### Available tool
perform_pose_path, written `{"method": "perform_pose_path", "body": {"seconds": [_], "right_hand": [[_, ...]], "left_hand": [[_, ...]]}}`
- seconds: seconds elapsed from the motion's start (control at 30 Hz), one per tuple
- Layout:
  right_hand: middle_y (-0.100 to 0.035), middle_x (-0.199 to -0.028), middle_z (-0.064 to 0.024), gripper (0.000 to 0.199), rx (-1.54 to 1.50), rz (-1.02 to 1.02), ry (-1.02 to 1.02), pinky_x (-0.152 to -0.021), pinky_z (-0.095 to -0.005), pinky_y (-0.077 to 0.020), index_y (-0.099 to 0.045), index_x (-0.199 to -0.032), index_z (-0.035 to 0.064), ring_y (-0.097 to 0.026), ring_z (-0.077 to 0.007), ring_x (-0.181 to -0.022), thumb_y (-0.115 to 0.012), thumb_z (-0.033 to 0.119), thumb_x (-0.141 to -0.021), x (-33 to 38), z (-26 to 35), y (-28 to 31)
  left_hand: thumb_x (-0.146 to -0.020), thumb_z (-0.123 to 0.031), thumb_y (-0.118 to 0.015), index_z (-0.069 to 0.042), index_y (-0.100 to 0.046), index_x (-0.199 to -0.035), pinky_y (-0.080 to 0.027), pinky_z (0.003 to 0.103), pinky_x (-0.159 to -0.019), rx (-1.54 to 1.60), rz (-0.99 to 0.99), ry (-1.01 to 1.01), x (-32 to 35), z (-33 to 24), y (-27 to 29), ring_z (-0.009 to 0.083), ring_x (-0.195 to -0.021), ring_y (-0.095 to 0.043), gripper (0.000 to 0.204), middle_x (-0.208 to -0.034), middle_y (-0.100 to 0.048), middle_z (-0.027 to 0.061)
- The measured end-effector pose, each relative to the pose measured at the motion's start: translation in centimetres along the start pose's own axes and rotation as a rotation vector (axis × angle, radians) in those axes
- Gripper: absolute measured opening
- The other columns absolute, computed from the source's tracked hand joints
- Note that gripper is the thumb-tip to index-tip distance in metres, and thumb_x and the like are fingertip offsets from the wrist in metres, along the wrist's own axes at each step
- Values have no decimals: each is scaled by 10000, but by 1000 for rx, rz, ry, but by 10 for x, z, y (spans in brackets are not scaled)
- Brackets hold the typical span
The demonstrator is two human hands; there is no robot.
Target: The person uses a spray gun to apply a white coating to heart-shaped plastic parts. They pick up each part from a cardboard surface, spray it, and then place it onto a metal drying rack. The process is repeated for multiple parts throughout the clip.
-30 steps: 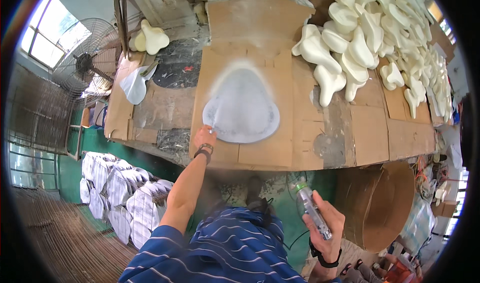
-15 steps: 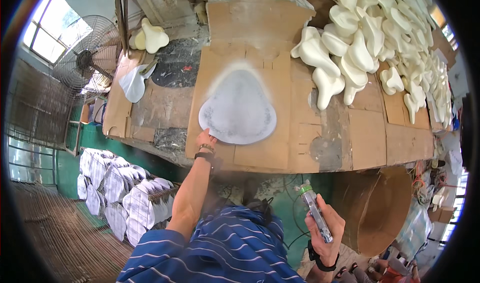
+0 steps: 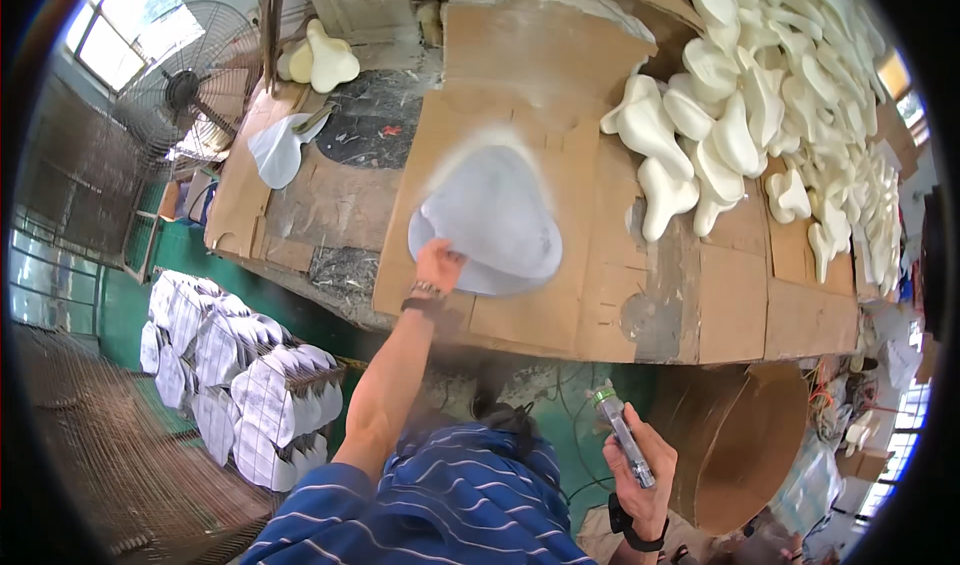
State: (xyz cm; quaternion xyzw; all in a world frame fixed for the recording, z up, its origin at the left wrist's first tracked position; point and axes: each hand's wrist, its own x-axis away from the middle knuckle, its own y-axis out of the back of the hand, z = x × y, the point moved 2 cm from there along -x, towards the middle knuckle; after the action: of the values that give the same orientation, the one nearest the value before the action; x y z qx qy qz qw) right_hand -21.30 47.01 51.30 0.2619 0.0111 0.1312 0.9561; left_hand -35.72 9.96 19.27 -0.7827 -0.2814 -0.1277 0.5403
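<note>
A light-grey, rounded-triangle sheet [image 3: 495, 205] lies on brown cardboard on the table, its narrow end pointing away from me. My left hand [image 3: 438, 265] is closed on the sheet's near-left edge, which is raised a little and bent. Along the near side, a grey surface shows below the raised edge; whether it is a second sheet I cannot tell. Well off the table's front edge, my right hand [image 3: 648, 465] is wrapped around a metal spray gun [image 3: 628, 447] with a green ring near its nozzle.
Cream foam saddle-shaped pads [image 3: 715, 145] are heaped at the far right. A pale curved piece [image 3: 275, 153] and more foam [image 3: 328, 57] lie far left, near a large fan [image 3: 182, 90]. Grey-white sheets hang on a rack [image 3: 270, 390] at left. A cardboard drum [image 3: 745, 445] stands at right.
My left hand has moved inward over the sheet's near-left edge, and that edge has lifted and bent. The spray gun stays in my right hand. The whole view has shifted slightly.
</note>
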Motion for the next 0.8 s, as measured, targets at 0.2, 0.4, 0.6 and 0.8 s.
{"method": "perform_pose_path", "body": {"seconds": [0.2,0.4,0.6,0.8], "right_hand": [[-628,-811,-85,471,9,73,35,-666,-250,-466,-582,-1252,-42,-569,-121,-722,-677,-32,-791,-2,26,-35],[-677,-922,-100,266,37,241,-72,-793,-306,-478,-641,-1115,-52,-618,-201,-856,-608,81,-887,3,67,-85],[-646,-1138,-212,371,215,594,63,-883,-374,-468,-567,-1226,-73,-608,-320,-1004,-573,180,-955,-5,110,-151],[-665,-1102,-181,360,228,740,225,-857,-373,-477,-598,-1201,-51,-617,-267,-986,-596,191,-936,-17,125,-218]], "left_hand": [[-677,-75,-573,-38,-566,-1110,-493,448,-937,309,470,-231,93,-96,-186,280,-1029,-611,435,-1121,-633,111],[-723,-87,-575,-15,-568,-1140,-482,459,-943,566,525,-373,186,-191,-143,302,-1026,-612,424,-1092,-639,115],[-713,-80,-537,6,-543,-1226,-390,509,-1052,631,356,-617,294,-259,-13,351,-1130,-577,521,-1196,-619,161],[-690,-72,-513,25,-522,-1206,-369,524,-1075,760,-55,-853,385,-264,125,371,-1170,-537,525,-1186,-602,172]]}}
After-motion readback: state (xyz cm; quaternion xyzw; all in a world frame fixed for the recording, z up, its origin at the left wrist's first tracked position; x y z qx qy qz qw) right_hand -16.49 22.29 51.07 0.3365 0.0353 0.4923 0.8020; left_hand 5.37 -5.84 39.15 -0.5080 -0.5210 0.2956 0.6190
